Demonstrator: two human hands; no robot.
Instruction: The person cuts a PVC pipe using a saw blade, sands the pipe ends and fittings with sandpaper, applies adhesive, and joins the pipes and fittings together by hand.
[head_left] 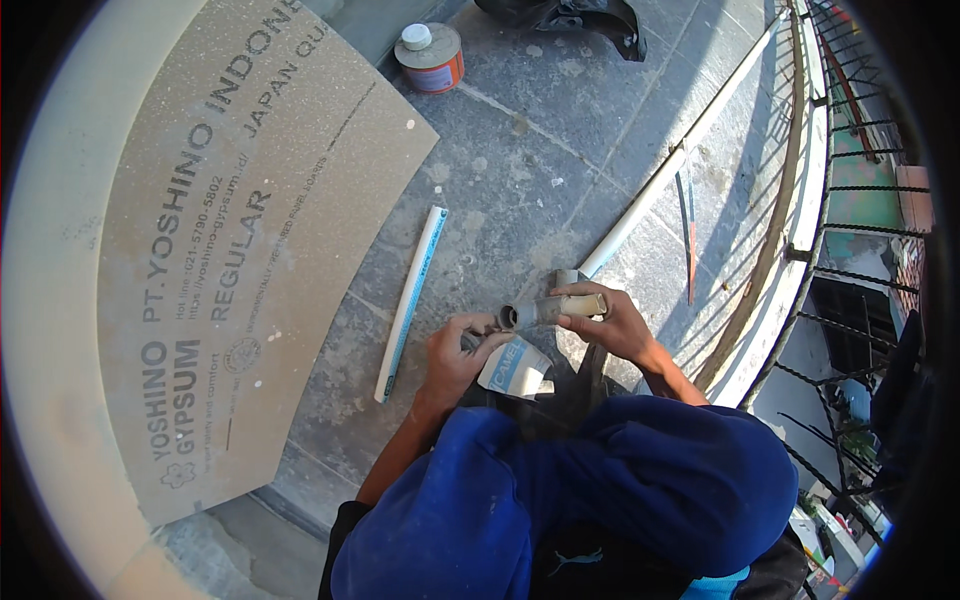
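Above my knees, both hands are at a short grey pipe fitting [540,312] with a round open mouth at its left end. A cream pipe stub [583,305] sticks out of its right side. My right hand [622,328] is closed round the stub end, thumb below and fingers above. My left hand [460,350] is curled with its fingertips pinched at the rim of the open mouth; part of that grip is hidden. Just under the fitting is a white piece with a blue printed band [516,368]. A grey pipe end [567,279] shows behind the right fingers.
A white pipe with blue print [411,305] lies left of my hands. A large gypsum board [300,220] covers the left side. At the back are an orange-labelled can with a white cap [430,60] and a black bag [580,20]. A long white pipe [660,180] and a hacksaw blade [690,240] lie near the railing [850,230].
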